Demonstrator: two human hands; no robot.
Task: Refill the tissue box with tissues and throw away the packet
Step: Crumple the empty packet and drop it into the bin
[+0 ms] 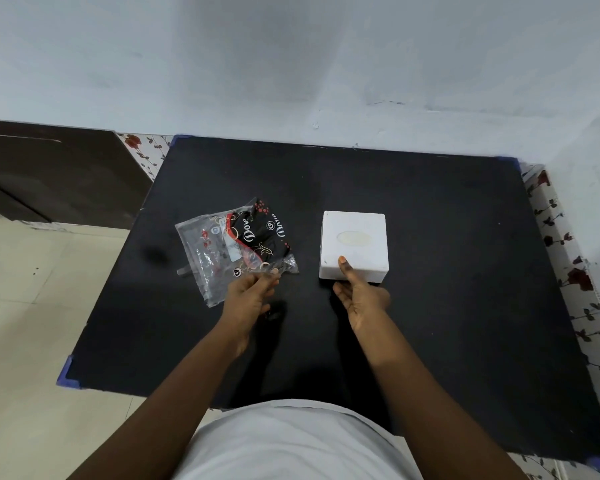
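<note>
Though both arms show in full, the right hand (362, 299) hides the near edge of the tissue box (354, 244), and only its thumb is seen, laid flat on the box top; fingers tucked out of sight, so can't tell whether it really grips. Left hand (250, 299) is blurred, fingertips closed on the near edge of the packet (238, 247). Packet: 1, crumpled clear plastic w/ black, red & white print, looks flat and empty, lying at approx 11 o'clock from the hands on the black surface (430, 306). Box: 1, plain white, squarish, pale oval slot on top, at approx 1 o'clock, near the packet but apart. Tissues inside can't be made out.
</note>
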